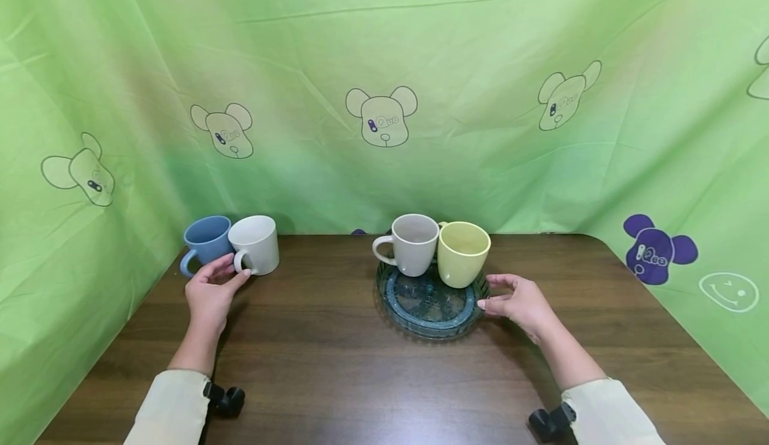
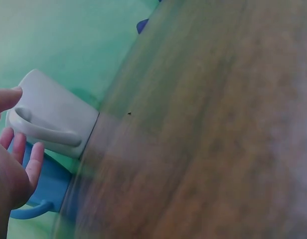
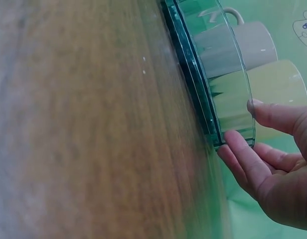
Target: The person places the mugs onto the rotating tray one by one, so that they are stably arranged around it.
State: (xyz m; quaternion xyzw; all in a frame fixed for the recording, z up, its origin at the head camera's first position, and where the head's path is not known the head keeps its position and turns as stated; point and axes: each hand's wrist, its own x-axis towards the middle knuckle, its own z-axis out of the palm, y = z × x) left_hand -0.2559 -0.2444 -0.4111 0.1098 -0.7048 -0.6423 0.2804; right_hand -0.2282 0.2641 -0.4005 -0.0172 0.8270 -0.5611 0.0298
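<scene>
My left hand (image 1: 209, 295) is at the handle of a white mug (image 1: 262, 248). Its thumb and fingers lie apart to either side of that handle, loosely extended. A blue mug (image 1: 208, 237) stands to the left of the white one, just behind the fingers. On the right, a round, clear, teal tray (image 1: 429, 325) with raised walls bears a light grey mug (image 1: 414, 248) and a yellow mug (image 1: 461, 258). My right hand (image 1: 521, 305) holds this tray by its right side, thumb at the rim (image 3: 253, 119) and fingertips low against the outer wall.
A dark wooden table (image 1: 336, 371) carries everything. Behind it and along both sides hangs a green cloth (image 1: 312, 51) printed with bear heads. Black camera mounts (image 1: 225, 401) sit at both wrists. Both mugs on the tray stand toward its back.
</scene>
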